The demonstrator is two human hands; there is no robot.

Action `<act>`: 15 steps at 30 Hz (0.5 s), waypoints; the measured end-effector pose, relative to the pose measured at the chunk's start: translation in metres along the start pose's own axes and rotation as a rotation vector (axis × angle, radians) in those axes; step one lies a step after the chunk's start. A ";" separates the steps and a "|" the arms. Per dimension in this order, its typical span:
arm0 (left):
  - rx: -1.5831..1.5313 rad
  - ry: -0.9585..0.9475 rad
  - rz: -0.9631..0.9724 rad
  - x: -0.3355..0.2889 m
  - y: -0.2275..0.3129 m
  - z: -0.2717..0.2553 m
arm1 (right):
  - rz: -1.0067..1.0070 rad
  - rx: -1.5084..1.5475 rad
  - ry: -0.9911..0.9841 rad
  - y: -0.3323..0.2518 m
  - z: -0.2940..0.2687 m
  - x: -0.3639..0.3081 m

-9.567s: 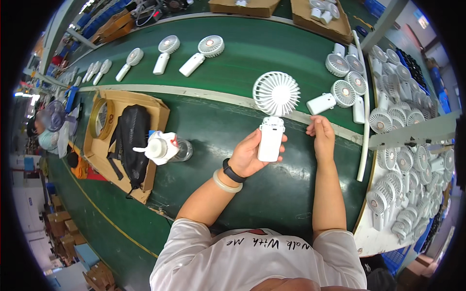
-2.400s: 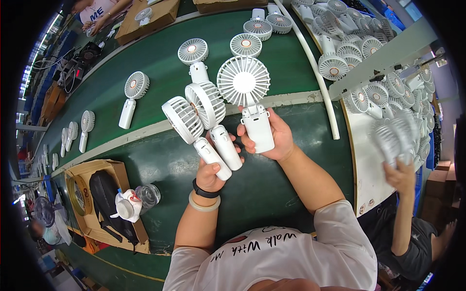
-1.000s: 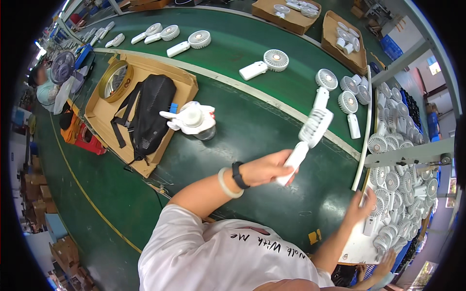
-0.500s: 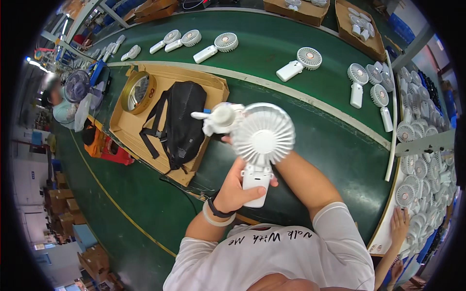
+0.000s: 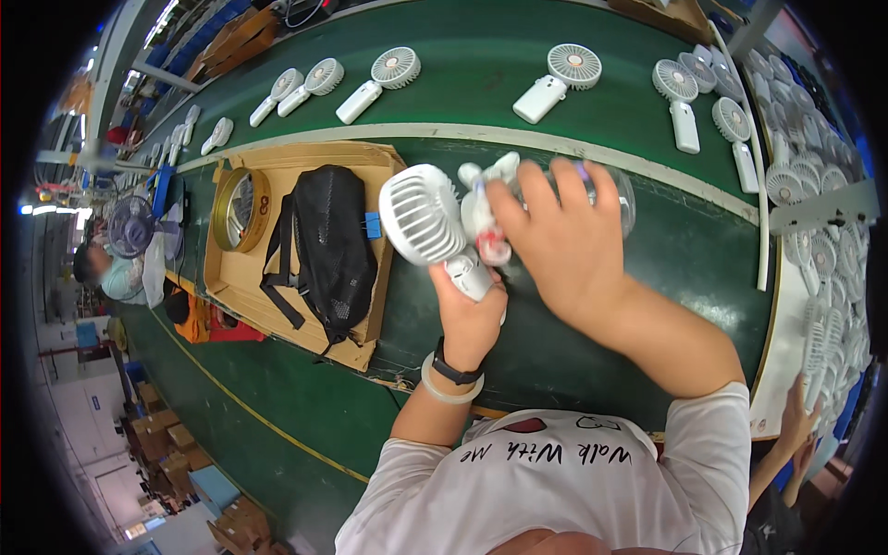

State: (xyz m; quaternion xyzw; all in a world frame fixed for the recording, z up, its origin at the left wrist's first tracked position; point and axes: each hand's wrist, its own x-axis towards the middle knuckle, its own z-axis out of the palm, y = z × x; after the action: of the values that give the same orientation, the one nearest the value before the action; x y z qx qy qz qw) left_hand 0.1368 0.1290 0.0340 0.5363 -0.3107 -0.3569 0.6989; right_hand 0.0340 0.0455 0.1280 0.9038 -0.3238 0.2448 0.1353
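A white handheld fan (image 5: pixel 421 217) is tilted to the left, its handle gripped by my left hand (image 5: pixel 472 319) with the fingers wrapped round it. Right beside the fan's head is a small white figure-shaped piece (image 5: pixel 479 220) with a red patch, partly covered by my right hand (image 5: pixel 569 242). The bent fingers of that hand close on the piece, somewhat blurred. Behind these fingers shows the rim of a clear round plastic part (image 5: pixel 627 205); whether the hand also holds it is hidden.
A cardboard tray (image 5: pixel 384 176) on the bench holds a black bag (image 5: pixel 338 250) and a gold round tin (image 5: pixel 239 208). White fans (image 5: pixel 573 67) lie spaced along the green belt (image 5: pixel 472 102) beyond. Many fans (image 5: pixel 819 250) crowd the right-hand table, where another person's hand (image 5: pixel 797 416) reaches in.
My left hand has raised the fan and turned its head to the left. My right hand has come out from behind the fan onto the white figure piece. The view has shifted.
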 end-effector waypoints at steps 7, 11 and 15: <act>-0.086 -0.066 -0.137 0.005 0.001 0.010 | 0.007 -0.024 -0.124 0.012 0.005 0.005; -0.053 -0.003 -0.057 0.006 -0.004 0.022 | 0.008 -0.055 -0.079 0.002 0.006 -0.008; -0.251 -0.230 -0.285 -0.011 0.018 0.013 | 0.141 0.396 -0.285 0.035 0.036 -0.029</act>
State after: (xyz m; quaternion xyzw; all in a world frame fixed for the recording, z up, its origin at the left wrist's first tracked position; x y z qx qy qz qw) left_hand 0.1229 0.1344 0.0541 0.4395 -0.2626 -0.5466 0.6626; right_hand 0.0045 0.0192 0.0852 0.9132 -0.3479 0.1825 -0.1086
